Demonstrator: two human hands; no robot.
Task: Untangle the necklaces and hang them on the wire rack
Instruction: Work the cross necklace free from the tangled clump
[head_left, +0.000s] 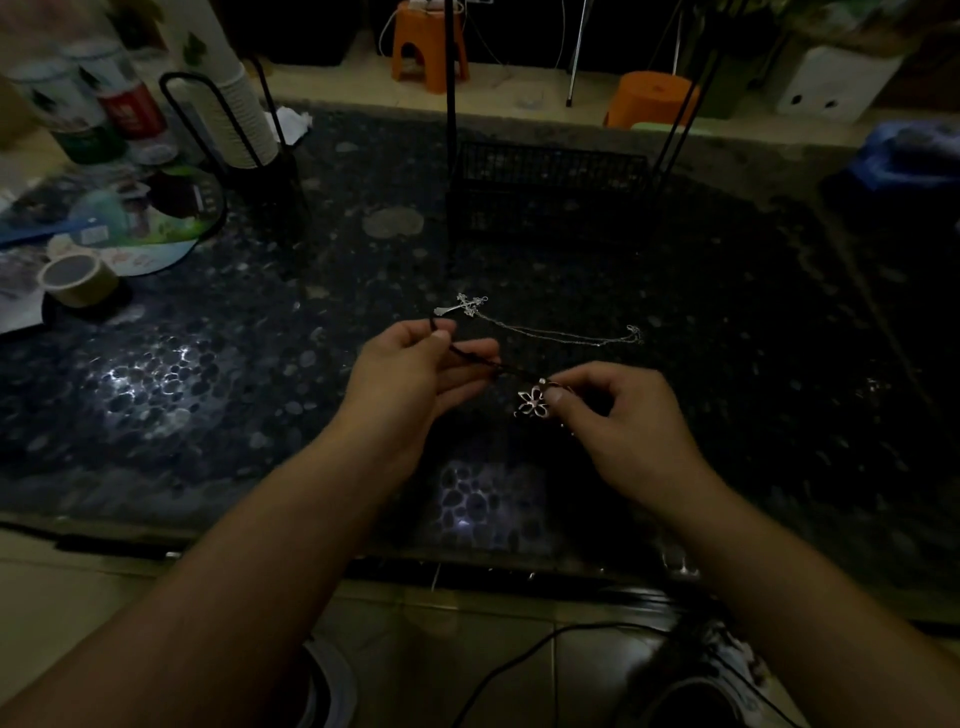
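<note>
The left hand pinched the dark cord. The right hand pinched its flower pendant. The cross necklace lay on the table, just beyond both grips.

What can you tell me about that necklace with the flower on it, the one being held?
The flower necklace has a dark cord, thin and rope-like, and a silvery, metal-looking pendant shaped as an open outline flower with five petals. It is held up above the dark pebble-patterned table, stretched between both hands. The left hand pinches the cord's far end, while the right hand pinches it at the pendant, which hangs by the thumb. It is separate from the cross necklace lying behind.
</note>
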